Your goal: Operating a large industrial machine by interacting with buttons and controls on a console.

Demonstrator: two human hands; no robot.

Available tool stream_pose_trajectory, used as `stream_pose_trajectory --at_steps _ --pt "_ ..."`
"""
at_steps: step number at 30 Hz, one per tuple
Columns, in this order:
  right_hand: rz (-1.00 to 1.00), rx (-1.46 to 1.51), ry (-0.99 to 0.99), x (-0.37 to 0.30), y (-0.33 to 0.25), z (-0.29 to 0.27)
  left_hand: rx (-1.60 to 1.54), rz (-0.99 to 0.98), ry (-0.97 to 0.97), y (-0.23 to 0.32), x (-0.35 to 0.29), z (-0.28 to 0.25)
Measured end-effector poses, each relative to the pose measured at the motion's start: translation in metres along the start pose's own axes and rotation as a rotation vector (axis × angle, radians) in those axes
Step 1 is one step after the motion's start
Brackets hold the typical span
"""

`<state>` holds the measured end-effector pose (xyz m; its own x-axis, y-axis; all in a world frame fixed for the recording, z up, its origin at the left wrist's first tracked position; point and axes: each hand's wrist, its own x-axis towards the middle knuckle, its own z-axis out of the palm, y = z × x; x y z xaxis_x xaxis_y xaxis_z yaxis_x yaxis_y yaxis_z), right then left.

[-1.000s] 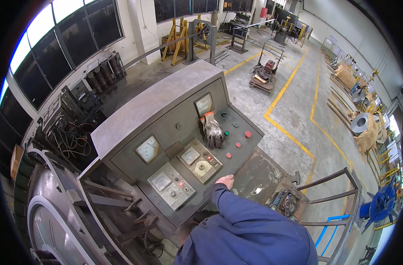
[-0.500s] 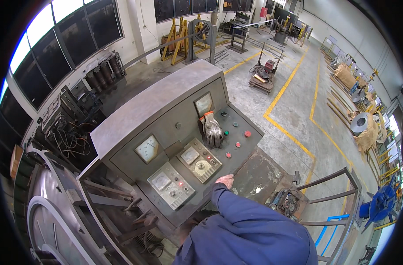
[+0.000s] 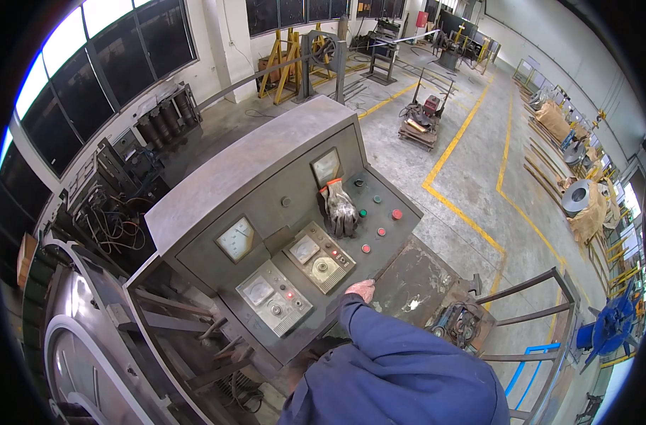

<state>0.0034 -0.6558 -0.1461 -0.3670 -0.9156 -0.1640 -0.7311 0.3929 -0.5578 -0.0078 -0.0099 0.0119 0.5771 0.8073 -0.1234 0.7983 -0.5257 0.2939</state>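
Blue-sleeved, the right hand (image 3: 360, 290) rests at the near edge of the control panel (image 3: 323, 301), grip impossible to tell; dial units (image 3: 320, 257) lie left.

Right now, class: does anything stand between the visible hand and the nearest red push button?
Nothing visible does. Between the visible hand and the nearest red push button there is only bare console panel; the nearer dial control box sits left of that path.
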Motion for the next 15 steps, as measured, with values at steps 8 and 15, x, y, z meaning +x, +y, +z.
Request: stream_pose_trajectory --at_steps 8,15 --pt "-0.074 -0.087 0.026 0.005 0.008 0.011 -0.012 0.042 0.002 -0.009 0.011 0.008" --pt "-0.092 -0.122 0.059 0.005 0.009 0.013 -0.036 0.045 0.001 -0.013 0.014 0.011"
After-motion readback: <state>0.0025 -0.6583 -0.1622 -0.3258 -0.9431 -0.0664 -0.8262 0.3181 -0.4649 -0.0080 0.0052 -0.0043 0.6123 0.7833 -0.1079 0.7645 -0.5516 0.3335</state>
